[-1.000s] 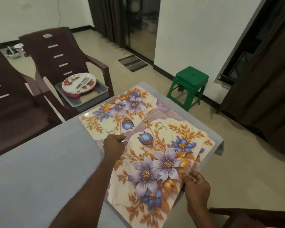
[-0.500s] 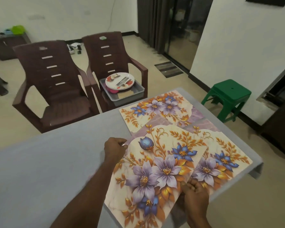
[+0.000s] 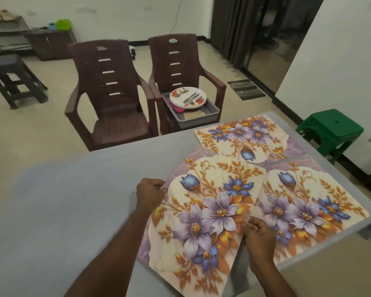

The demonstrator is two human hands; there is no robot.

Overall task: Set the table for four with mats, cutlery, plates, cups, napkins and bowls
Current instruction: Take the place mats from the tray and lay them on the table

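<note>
- Being held at this moment is the top floral mat (image 3: 204, 213), gripped along both of its long edges over the right half of the grey worktop (image 3: 73, 200).
- Its left edge is being pinched near the far corner by the left hand (image 3: 150, 192), fingers curled round the rim; the right hand (image 3: 257, 234) is gripping the right edge nearer the person, fingers likewise curled on it.
- The held mat's long axis is running from the near worktop edge away and slightly leftward, so it is lying skewed against the two mats already laid.
- A second mat (image 3: 308, 207) is lying flat just to the right, its left edge being overlapped by the held one; a third mat (image 3: 244, 138) is lying across the far right corner. Whether another mat is hidden under the held one cannot be told.
- The bare stretch of worktop is lying to the left of the left hand, so a leftward carry is judged likely, with the left hand nearer that side and leading.
- Both forearms are reaching forward from the near edge, wrists low.
- Plates (image 3: 187, 97) with cutlery (image 3: 191, 99) on top are waiting in a grey tray (image 3: 210, 113) on the far chair (image 3: 176, 67).
</note>
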